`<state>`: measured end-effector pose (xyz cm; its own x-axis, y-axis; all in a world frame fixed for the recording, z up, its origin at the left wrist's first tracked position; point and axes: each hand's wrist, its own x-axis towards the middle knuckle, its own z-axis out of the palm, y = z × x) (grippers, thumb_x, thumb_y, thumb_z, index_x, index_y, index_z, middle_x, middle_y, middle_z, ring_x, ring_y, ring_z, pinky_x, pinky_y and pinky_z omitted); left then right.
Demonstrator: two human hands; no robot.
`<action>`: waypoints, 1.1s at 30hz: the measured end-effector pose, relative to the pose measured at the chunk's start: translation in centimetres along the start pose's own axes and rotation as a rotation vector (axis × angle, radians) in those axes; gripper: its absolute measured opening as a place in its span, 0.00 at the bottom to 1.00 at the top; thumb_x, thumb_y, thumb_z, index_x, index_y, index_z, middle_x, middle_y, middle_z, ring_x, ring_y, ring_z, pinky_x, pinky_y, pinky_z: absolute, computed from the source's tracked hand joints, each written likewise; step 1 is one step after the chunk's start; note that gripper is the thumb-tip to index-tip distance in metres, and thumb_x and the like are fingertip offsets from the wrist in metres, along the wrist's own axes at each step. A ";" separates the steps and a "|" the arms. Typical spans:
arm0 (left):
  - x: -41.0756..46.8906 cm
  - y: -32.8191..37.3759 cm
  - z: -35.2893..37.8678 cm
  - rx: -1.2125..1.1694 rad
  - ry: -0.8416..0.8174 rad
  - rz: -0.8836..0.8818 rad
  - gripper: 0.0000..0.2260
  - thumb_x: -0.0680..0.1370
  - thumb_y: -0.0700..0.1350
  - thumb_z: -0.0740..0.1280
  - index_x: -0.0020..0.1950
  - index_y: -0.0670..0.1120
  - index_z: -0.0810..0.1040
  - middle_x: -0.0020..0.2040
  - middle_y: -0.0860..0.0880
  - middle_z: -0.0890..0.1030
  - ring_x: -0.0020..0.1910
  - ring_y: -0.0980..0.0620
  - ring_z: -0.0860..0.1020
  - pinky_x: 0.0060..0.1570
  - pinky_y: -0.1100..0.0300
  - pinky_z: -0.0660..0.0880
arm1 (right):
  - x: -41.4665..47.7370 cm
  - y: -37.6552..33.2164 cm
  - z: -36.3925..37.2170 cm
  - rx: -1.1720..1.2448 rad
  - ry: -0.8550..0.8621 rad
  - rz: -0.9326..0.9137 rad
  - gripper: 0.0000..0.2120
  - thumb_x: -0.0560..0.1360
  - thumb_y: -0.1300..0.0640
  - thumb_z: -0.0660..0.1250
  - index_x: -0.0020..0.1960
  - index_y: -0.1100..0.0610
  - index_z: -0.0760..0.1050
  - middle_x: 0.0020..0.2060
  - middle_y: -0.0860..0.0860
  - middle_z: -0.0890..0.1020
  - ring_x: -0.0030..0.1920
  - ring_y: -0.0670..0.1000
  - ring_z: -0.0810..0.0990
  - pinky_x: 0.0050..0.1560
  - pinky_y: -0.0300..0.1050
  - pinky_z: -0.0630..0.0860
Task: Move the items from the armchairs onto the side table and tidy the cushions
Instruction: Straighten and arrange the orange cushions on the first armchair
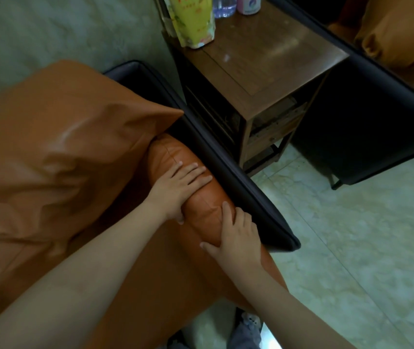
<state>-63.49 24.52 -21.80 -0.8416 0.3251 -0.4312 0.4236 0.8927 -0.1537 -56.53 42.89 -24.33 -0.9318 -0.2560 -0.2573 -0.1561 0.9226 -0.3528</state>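
Both my hands lie on an orange leather side cushion (173,157) tucked against the dark armrest (228,172) of the near armchair. My left hand (178,190) rests flat on its top with straight fingers. My right hand (236,238) presses on its lower part, fingers spread. A large orange back cushion (57,152) leans at the left. On the wooden side table (276,61) stand a yellow-green pouch (193,21), a clear bottle (223,6) and a pink-labelled bottle (248,5).
A second dark armchair (367,117) with an orange cushion (400,39) stands right of the table. Pale tiled floor (352,248) lies to the right. The table has lower shelves (268,132) holding clutter. My feet (246,328) show at the bottom.
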 end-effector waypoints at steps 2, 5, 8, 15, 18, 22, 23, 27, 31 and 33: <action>-1.1 0.2 0.6 -0.020 0.052 -0.037 0.56 0.63 0.57 0.77 0.78 0.53 0.40 0.79 0.49 0.43 0.77 0.49 0.40 0.72 0.51 0.34 | -0.3 -0.1 0.2 -0.045 0.054 -0.022 0.51 0.64 0.32 0.70 0.76 0.57 0.54 0.72 0.60 0.64 0.71 0.59 0.64 0.71 0.54 0.60; -2.8 0.5 1.4 -0.057 0.109 -0.106 0.54 0.66 0.57 0.75 0.77 0.53 0.38 0.79 0.50 0.41 0.77 0.49 0.39 0.73 0.51 0.36 | -0.6 -0.5 0.5 -0.094 0.120 -0.086 0.52 0.61 0.34 0.73 0.75 0.58 0.57 0.72 0.58 0.65 0.73 0.58 0.63 0.72 0.53 0.55; -4.9 0.7 2.4 -0.095 0.179 -0.229 0.53 0.68 0.57 0.74 0.76 0.55 0.35 0.79 0.49 0.41 0.77 0.47 0.39 0.74 0.50 0.38 | -1.0 -1.0 0.3 -0.097 0.146 -0.166 0.52 0.60 0.39 0.76 0.75 0.57 0.56 0.73 0.58 0.64 0.74 0.58 0.59 0.74 0.53 0.49; -12.9 -1.4 4.8 -0.116 0.366 -0.566 0.55 0.62 0.56 0.79 0.79 0.51 0.46 0.79 0.44 0.47 0.77 0.43 0.45 0.74 0.44 0.44 | -0.7 -5.7 -0.3 -0.108 0.113 -0.384 0.49 0.66 0.45 0.74 0.77 0.53 0.49 0.77 0.56 0.52 0.77 0.56 0.45 0.74 0.54 0.45; -16.9 -3.5 5.6 -0.114 0.386 -0.676 0.57 0.61 0.55 0.79 0.79 0.51 0.44 0.79 0.43 0.46 0.77 0.43 0.45 0.74 0.44 0.43 | -0.2 -9.5 0.0 -0.129 0.101 -0.492 0.49 0.66 0.47 0.75 0.77 0.52 0.50 0.77 0.54 0.54 0.77 0.55 0.46 0.75 0.53 0.42; -21.7 -6.1 7.4 -0.108 0.379 -0.795 0.58 0.60 0.55 0.80 0.79 0.50 0.45 0.79 0.43 0.46 0.77 0.42 0.44 0.74 0.43 0.43 | 0.6 -15.1 0.7 -0.186 0.114 -0.659 0.48 0.65 0.50 0.76 0.77 0.53 0.53 0.76 0.54 0.57 0.76 0.56 0.49 0.75 0.54 0.45; -22.9 -6.7 7.9 -0.122 0.383 -0.828 0.58 0.60 0.55 0.80 0.79 0.50 0.45 0.79 0.42 0.46 0.77 0.42 0.44 0.74 0.43 0.43 | 0.8 -16.4 0.9 -0.179 0.131 -0.683 0.48 0.65 0.50 0.77 0.77 0.53 0.54 0.76 0.54 0.58 0.76 0.56 0.51 0.74 0.54 0.47; -26.9 -9.1 9.5 -0.188 0.410 -0.939 0.58 0.60 0.58 0.79 0.79 0.49 0.46 0.78 0.41 0.46 0.77 0.42 0.43 0.73 0.43 0.40 | 1.3 -20.8 2.2 -0.175 0.164 -0.734 0.48 0.65 0.50 0.76 0.77 0.53 0.53 0.76 0.54 0.57 0.76 0.56 0.50 0.75 0.55 0.48; -30.1 -10.9 11.8 -0.215 0.357 -0.959 0.60 0.57 0.59 0.80 0.79 0.49 0.48 0.79 0.42 0.47 0.77 0.42 0.43 0.74 0.45 0.39 | 2.3 -23.7 3.7 -0.211 0.161 -0.776 0.49 0.65 0.49 0.76 0.77 0.52 0.52 0.77 0.53 0.55 0.77 0.55 0.47 0.75 0.54 0.44; -31.8 -11.9 13.2 -0.213 0.324 -0.943 0.61 0.55 0.61 0.80 0.79 0.49 0.49 0.79 0.42 0.47 0.77 0.43 0.43 0.74 0.46 0.40 | 3.3 -25.2 4.1 -0.225 0.154 -0.829 0.50 0.64 0.46 0.77 0.77 0.51 0.51 0.77 0.52 0.54 0.77 0.54 0.45 0.74 0.54 0.42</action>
<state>-37.37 -0.56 -18.04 -0.8651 -0.4991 0.0501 -0.5011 0.8554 -0.1309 -54.33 17.61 -19.92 -0.5203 -0.8435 0.1336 -0.8495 0.4952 -0.1819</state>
